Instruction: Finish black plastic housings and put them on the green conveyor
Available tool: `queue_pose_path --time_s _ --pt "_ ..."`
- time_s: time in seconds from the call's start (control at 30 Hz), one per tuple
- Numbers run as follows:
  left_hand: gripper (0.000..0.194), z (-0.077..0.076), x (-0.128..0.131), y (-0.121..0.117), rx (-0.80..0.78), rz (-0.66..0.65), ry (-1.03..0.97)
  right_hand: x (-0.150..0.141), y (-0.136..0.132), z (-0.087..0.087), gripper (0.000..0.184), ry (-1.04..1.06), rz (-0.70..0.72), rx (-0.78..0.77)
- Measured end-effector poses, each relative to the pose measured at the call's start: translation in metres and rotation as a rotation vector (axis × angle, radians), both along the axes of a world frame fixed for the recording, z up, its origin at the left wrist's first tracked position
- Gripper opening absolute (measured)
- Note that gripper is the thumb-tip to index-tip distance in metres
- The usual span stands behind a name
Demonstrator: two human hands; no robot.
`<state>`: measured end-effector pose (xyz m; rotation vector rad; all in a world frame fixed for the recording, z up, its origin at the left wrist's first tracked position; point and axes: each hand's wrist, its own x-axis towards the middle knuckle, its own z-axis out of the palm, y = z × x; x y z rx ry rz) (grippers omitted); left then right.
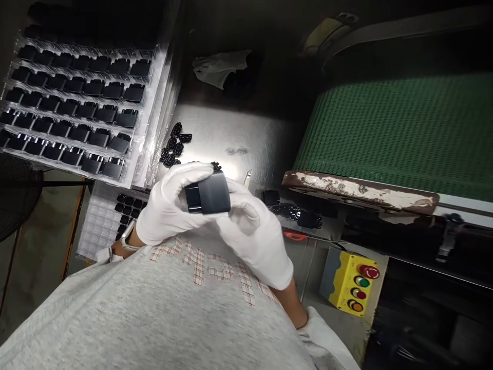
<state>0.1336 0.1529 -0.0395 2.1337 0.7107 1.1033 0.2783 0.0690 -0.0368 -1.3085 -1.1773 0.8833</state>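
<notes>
A black plastic housing with a smooth curved face is held up in front of my chest. My left hand, in a white glove, grips it from the left, with fingers along its top and underside. From the right, my gloved right hand holds its lower right side with curled fingers; part of the contact is hidden. Several small glossy black parts lie on the metal table beyond my left hand. A pointed tool lies partly hidden behind my right hand.
Stacked clear trays at left hold rows of black housings; a lower tray holds small black pieces. A green conveyor belt with a worn edge stands right. More black parts, a white cloth and a yellow button box are around.
</notes>
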Motion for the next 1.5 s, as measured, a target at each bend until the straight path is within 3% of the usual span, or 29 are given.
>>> queue_pose_path --time_s 0.1,0.3,0.5,0.63,0.8,0.9,1.07,1.3,1.5 --pt "0.061 0.003 -0.001 0.000 0.107 0.052 0.044 -0.007 0.006 0.000 0.013 0.034 -0.045 0.000" --pt "0.062 0.004 0.001 -0.001 0.203 0.107 0.136 -0.007 0.014 0.001 0.033 0.081 -0.020 -0.146" --pt "0.072 0.000 0.005 -0.001 0.099 0.091 0.103 -0.004 0.014 -0.005 0.034 0.186 -0.007 -0.231" --pt "0.072 -0.001 0.006 -0.001 -0.004 0.053 0.073 -0.001 0.010 -0.001 0.032 0.127 0.001 -0.250" --pt "0.072 -0.001 0.006 -0.001 -0.102 0.005 0.006 0.001 0.005 0.005 0.043 0.144 -0.026 -0.286" --pt "0.068 -0.001 0.007 -0.001 -0.125 -0.040 -0.030 0.002 0.005 0.003 0.044 0.108 -0.039 -0.264" --pt "0.068 -0.001 0.008 -0.002 -0.142 -0.059 -0.031 -0.001 0.008 0.003 0.029 0.143 -0.078 -0.223" --pt "0.070 -0.002 0.009 0.000 -0.185 -0.114 -0.031 -0.001 0.010 0.011 0.034 0.108 -0.103 -0.185" --pt "0.059 -0.004 0.009 -0.003 -0.344 -0.213 -0.054 -0.001 0.008 0.009 0.031 0.034 -0.125 -0.126"
